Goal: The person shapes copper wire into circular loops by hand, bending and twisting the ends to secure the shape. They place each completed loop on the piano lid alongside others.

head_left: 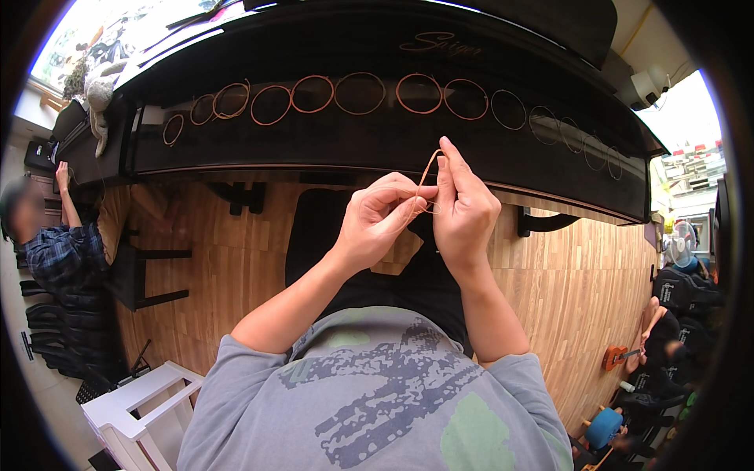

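A thin copper-coloured instrument string [428, 166] is in both my hands, above my lap and in front of the black piano. My left hand [377, 218] pinches it between thumb and fingertips. My right hand [465, 210] is upright, with the string looped up to its fingertips and pressed by the thumb and fingers. A small loop hangs between the two hands; its ends are hidden. Beyond my hands, several coiled strings lie in a row on the black piano lid [314, 145]: copper-coloured coils [419, 112] at left and middle, thinner silvery coils [509, 128] at right.
At the far left another person in a plaid shirt [59, 255] sits near a black stool [161, 275]. A white wooden stand [129, 404] is at lower left. On the right are a small orange ukulele-like instrument [615, 357], a blue round stool [603, 426], black bags and a fan [682, 239].
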`<state>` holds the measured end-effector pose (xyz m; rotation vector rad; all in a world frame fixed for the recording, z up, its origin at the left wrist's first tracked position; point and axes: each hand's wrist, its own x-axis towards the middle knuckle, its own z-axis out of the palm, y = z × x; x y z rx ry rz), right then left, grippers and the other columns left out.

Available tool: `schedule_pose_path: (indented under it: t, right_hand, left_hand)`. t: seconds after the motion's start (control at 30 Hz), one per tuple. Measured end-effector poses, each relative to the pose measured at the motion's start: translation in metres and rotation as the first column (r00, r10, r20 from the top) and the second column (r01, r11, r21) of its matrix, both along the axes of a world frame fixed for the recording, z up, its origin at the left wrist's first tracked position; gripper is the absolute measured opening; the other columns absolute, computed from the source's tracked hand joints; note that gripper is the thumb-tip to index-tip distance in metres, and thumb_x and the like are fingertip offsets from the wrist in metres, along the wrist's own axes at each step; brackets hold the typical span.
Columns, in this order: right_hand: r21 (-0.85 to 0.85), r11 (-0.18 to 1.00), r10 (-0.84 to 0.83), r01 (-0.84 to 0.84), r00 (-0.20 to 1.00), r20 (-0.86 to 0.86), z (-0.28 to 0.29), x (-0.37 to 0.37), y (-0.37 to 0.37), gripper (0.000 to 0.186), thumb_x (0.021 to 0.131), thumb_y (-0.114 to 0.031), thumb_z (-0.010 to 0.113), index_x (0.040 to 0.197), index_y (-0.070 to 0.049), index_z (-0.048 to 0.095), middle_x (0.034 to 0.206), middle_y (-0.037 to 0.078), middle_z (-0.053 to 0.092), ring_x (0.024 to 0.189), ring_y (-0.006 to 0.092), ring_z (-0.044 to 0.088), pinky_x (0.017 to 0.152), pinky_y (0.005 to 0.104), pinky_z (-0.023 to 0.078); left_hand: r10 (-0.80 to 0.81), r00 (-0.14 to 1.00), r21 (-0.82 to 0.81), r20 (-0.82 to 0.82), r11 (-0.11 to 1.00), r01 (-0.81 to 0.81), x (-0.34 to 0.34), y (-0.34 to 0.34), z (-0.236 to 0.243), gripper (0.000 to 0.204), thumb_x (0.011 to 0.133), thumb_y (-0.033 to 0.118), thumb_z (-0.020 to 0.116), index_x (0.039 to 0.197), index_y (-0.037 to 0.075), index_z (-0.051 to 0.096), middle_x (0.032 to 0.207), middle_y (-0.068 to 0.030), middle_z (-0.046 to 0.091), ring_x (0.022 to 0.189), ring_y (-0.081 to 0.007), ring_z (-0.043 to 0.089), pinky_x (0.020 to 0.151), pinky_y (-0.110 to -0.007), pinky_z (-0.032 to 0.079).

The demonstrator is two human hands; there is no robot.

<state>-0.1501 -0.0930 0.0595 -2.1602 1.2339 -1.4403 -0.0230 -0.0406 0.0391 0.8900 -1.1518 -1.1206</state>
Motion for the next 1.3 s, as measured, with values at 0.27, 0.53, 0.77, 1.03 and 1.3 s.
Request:
schedule_pose_path:
  t: [0.27, 0.53, 0.77, 1.03, 1.3]
  right_hand:
    - [0.121, 0.989, 0.077, -0.082, 0.996, 0.046, -0.004, 0.001, 0.004, 0.027, 0.087, -0.003, 0.063, 0.114, -0.001, 0.065, 0.081, 0.015, 0.070, 0.060, 0.0206, 0.065, 0.054, 0.0286, 0.050]
    - [0.220, 0.956, 0.152, -0.195, 0.968, 0.199, 0.002, 0.006, 0.011, 0.027, 0.088, -0.003, 0.062, 0.115, 0.000, 0.065, 0.081, 0.016, 0.070, 0.058, 0.0190, 0.064, 0.055, 0.0270, 0.050]
    - [-0.005, 1.000, 0.030, -0.030, 0.999, -0.015, -0.002, 0.004, 0.004, 0.032, 0.085, -0.001, 0.063, 0.117, -0.001, 0.064, 0.074, 0.012, 0.068, 0.055, 0.0201, 0.062, 0.052, 0.0282, 0.048]
    - [-0.104, 0.995, 0.003, -0.009, 0.998, -0.061, -0.003, 0.005, 0.001, 0.032, 0.084, -0.001, 0.065, 0.115, -0.001, 0.065, 0.067, 0.009, 0.065, 0.050, 0.0195, 0.058, 0.048, 0.0292, 0.045]
    - [-0.013, 1.000, 0.023, -0.024, 0.999, -0.046, -0.002, 0.008, 0.007, 0.030, 0.084, -0.001, 0.065, 0.114, -0.001, 0.065, 0.062, 0.009, 0.062, 0.048, 0.0191, 0.057, 0.047, 0.0283, 0.043]
  left_hand:
    - [0.183, 0.914, -0.099, 0.361, 0.983, -0.157, 0.009, -0.001, 0.010, 0.012, 0.091, 0.001, 0.056, 0.093, -0.001, 0.068, 0.085, -0.0036, 0.058, 0.071, -0.0069, 0.052, 0.060, -0.021, 0.042]
    - [0.545, 0.692, -0.335, 0.473, 0.838, -0.431, 0.014, -0.014, -0.001, 0.013, 0.085, 0.004, 0.065, 0.096, 0.002, 0.071, 0.078, -0.0090, 0.068, 0.062, -0.0131, 0.059, 0.054, -0.024, 0.046]
    - [0.447, 0.837, -0.078, 0.317, 0.891, -0.446, 0.006, -0.004, 0.001, 0.015, 0.084, 0.005, 0.066, 0.097, -0.001, 0.071, 0.080, -0.0099, 0.070, 0.062, -0.0131, 0.061, 0.055, -0.022, 0.047]
    - [0.460, 0.792, -0.301, 0.402, 0.883, -0.360, 0.004, -0.004, 0.003, 0.012, 0.087, 0.003, 0.064, 0.096, -0.002, 0.071, 0.077, -0.0059, 0.068, 0.063, -0.0060, 0.055, 0.055, -0.019, 0.042]
    - [0.613, 0.698, -0.334, 0.369, 0.789, -0.516, 0.013, -0.015, 0.004, 0.010, 0.085, 0.000, 0.064, 0.093, -0.003, 0.069, 0.072, -0.0062, 0.067, 0.064, -0.0097, 0.061, 0.059, -0.021, 0.046]
